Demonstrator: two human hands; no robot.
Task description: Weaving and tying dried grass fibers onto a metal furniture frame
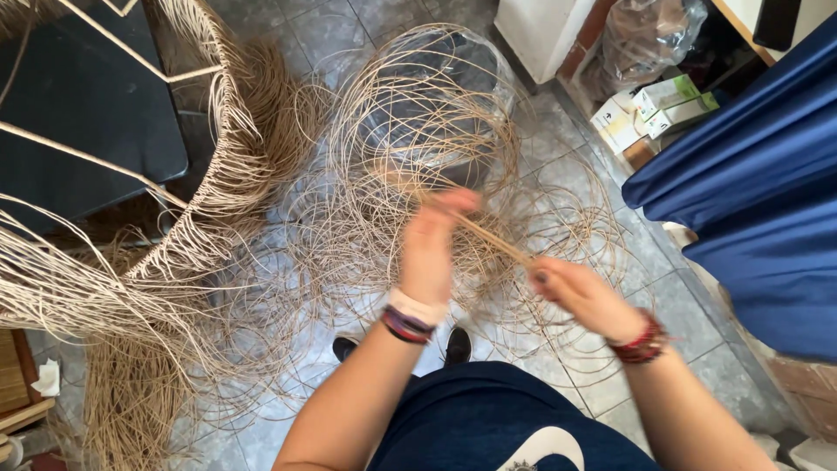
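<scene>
Soft daylight, sharp in the middle, a little blurry on the hands.

The light is soft and even, and nothing glares much. The grey floor tiles (pixel 663 288) look bright and a bit shiny near the top. The black panel (pixel 96 96) on the upper left stays very dark. The blue cloth (pixel 750 192) has soft folds with gentle shadows. The left hand (pixel 429 253) and the right hand (pixel 580 292) look smeared, and so does the strand (pixel 497 240) between them. The loose thin coils (pixel 418 131) look sharper. Lines bend outward near the edges, and the corners look stretched.
</scene>
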